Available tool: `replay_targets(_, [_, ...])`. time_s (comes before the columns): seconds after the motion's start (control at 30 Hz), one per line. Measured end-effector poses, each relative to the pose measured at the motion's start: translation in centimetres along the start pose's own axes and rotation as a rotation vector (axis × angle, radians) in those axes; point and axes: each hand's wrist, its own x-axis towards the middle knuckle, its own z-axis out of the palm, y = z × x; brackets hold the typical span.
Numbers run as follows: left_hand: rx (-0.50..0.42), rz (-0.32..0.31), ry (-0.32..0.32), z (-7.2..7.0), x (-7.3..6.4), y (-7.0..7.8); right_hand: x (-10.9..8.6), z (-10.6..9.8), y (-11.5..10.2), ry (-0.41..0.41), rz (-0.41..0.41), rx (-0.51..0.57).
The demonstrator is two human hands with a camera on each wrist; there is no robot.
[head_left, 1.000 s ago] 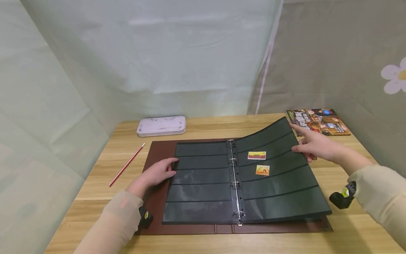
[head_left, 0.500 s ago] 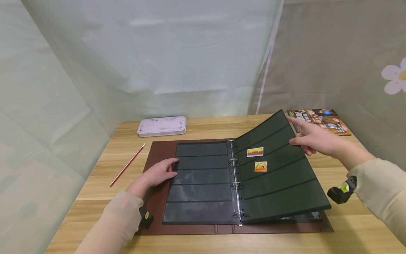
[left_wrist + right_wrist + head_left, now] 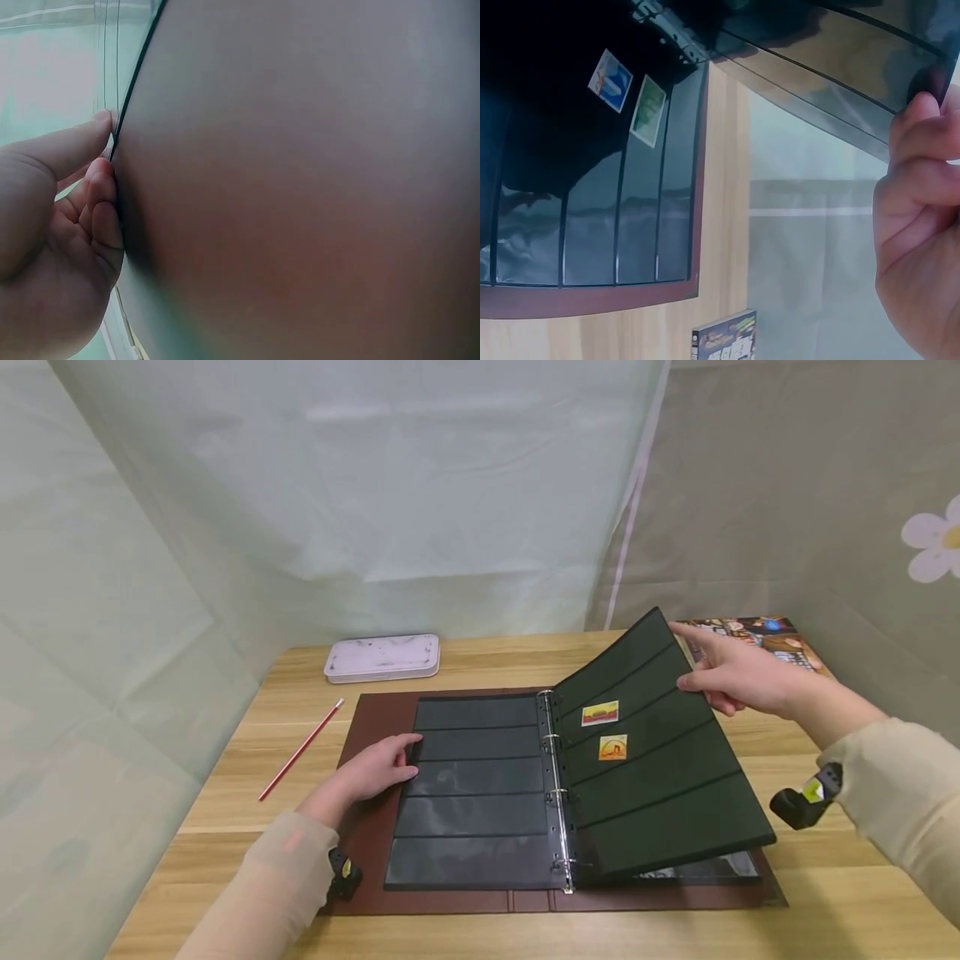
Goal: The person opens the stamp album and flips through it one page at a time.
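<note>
A brown ring binder (image 3: 367,718) lies spread flat with black pocket pages held on metal rings (image 3: 556,793). My left hand (image 3: 375,766) rests at the outer edge of the left page (image 3: 472,777), fingertips right at that edge. With my right hand (image 3: 738,672) I hold the right page (image 3: 660,793) by its outer edge, bent upward from the rings. Two stamps show on this page, one red and yellow (image 3: 600,713), the other orange (image 3: 612,747). Beneath it, in the right wrist view, another page (image 3: 589,240) carries a blue stamp (image 3: 610,81) and a green stamp (image 3: 649,111).
A red pencil (image 3: 300,750) lies left of the binder on the wooden table (image 3: 247,852). Behind it sits a pale tin case (image 3: 382,658). At the back right is a colourful book (image 3: 795,643), partly covered by my right hand. Fabric walls (image 3: 465,485) enclose the table.
The right page has risen and tilted further toward the left as my right hand moved up and left with it. More of the page below shows. The left hand stayed in place.
</note>
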Motion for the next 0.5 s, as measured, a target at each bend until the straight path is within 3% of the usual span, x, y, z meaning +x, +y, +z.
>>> replay_targets(0.5, [0.016,0.005,0.0,0.0,0.1,-0.1,0.7,-0.3,-2.4,0.01,0.004,-0.061])
